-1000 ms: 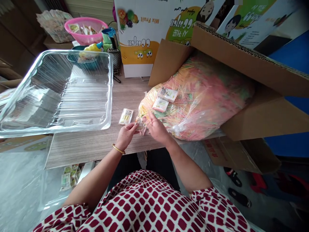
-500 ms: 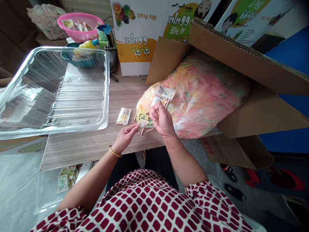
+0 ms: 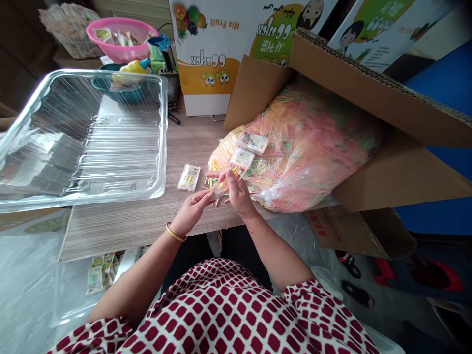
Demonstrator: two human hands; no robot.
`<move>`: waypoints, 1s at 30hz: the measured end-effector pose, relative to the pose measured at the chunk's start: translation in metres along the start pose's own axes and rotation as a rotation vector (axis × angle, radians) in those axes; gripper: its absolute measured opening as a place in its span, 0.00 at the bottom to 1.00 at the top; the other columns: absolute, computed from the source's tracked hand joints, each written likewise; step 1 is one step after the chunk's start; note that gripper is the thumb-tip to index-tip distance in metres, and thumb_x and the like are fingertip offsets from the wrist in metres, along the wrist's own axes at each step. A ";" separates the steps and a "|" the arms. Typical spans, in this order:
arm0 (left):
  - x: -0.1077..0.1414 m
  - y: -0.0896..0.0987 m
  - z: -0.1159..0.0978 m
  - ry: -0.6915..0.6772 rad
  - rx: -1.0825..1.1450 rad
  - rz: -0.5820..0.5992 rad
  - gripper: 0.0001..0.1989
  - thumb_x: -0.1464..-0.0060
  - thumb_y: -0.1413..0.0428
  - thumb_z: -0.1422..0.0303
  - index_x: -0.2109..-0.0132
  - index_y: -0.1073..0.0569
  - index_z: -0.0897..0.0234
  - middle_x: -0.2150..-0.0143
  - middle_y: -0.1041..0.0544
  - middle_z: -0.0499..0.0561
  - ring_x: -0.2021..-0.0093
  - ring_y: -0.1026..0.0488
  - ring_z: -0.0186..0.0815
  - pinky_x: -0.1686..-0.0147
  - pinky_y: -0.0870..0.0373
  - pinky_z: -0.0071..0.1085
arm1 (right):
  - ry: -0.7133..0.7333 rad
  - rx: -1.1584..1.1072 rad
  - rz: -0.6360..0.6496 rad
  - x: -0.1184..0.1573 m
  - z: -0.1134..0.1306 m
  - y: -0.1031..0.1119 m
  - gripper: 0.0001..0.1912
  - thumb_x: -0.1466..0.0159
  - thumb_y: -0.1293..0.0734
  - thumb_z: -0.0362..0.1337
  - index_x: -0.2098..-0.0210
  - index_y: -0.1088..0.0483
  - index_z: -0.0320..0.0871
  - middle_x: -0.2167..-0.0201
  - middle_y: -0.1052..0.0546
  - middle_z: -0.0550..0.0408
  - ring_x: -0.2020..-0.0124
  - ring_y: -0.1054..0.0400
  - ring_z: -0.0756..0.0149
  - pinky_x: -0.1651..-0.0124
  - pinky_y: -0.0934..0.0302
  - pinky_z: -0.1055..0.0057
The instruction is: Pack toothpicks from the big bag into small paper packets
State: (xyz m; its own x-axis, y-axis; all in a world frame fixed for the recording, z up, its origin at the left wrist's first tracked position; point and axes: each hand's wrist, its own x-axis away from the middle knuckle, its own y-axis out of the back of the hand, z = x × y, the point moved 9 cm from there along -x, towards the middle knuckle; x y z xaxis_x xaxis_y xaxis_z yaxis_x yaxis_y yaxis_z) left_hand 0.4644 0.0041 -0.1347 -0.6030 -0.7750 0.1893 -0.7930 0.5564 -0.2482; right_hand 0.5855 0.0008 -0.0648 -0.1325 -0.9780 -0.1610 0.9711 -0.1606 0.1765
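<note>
My left hand [image 3: 193, 210] pinches a small clear packet [image 3: 218, 190] over the table's front part. Touching or just beside that packet, my right hand [image 3: 238, 192] has thumb and fingers closed on yellow sticks, with its index finger pointing left. Loose coloured sticks [image 3: 217, 201] lie under both hands. A filled packet [image 3: 189, 177] rests flat on the table to the left. Two more packets, one upper [image 3: 252, 142] and one lower [image 3: 242, 157], lie on the big clear bag of coloured sticks [image 3: 306, 142], which spills from an open carton.
A clear plastic tray [image 3: 125, 194] covers the table's left side. Behind it are a pink basket [image 3: 121, 51], a teal bowl [image 3: 127, 93] and a printed carton [image 3: 206, 103]. Brown carton flaps [image 3: 401, 172] stick out at the right.
My right hand has moved left and down from beside the packets on the bag to the small packet in my left hand. The lower packet on the bag is now uncovered.
</note>
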 end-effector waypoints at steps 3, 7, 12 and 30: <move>0.000 -0.005 0.003 0.039 0.097 0.024 0.20 0.37 0.42 0.54 0.46 0.20 0.63 0.48 0.21 0.55 0.46 0.26 0.41 0.39 0.32 0.40 | -0.034 0.071 0.073 0.000 -0.004 0.000 0.28 0.25 0.49 0.56 0.55 0.25 0.49 0.51 0.20 0.51 0.41 0.31 0.59 0.35 0.38 0.59; 0.000 -0.005 0.004 0.052 0.115 0.003 0.21 0.39 0.40 0.54 0.47 0.19 0.64 0.48 0.20 0.56 0.48 0.26 0.41 0.39 0.31 0.42 | -0.096 0.035 0.151 0.001 -0.007 -0.002 0.28 0.27 0.46 0.57 0.50 0.23 0.47 0.50 0.21 0.50 0.47 0.27 0.57 0.49 0.28 0.62; -0.003 -0.005 0.005 0.066 0.151 -0.011 0.21 0.40 0.39 0.54 0.49 0.19 0.65 0.47 0.21 0.57 0.48 0.25 0.42 0.41 0.30 0.42 | -0.175 -0.130 0.167 0.001 -0.011 -0.003 0.31 0.30 0.42 0.62 0.45 0.25 0.46 0.51 0.20 0.49 0.53 0.24 0.57 0.59 0.26 0.65; -0.001 0.018 -0.010 -0.082 -0.254 -0.137 0.24 0.37 0.44 0.50 0.45 0.21 0.62 0.46 0.20 0.55 0.42 0.27 0.46 0.37 0.35 0.42 | 0.040 0.510 0.169 -0.012 0.010 0.039 0.22 0.26 0.41 0.46 0.39 0.28 0.43 0.40 0.25 0.44 0.36 0.34 0.50 0.31 0.45 0.47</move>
State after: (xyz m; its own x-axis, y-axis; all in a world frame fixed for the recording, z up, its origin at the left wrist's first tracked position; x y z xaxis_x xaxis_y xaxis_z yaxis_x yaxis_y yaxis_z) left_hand 0.4502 0.0180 -0.1303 -0.4882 -0.8638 0.1244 -0.8691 0.4942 0.0215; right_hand 0.6230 0.0055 -0.0464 0.0343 -0.9917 -0.1242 0.7570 -0.0554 0.6511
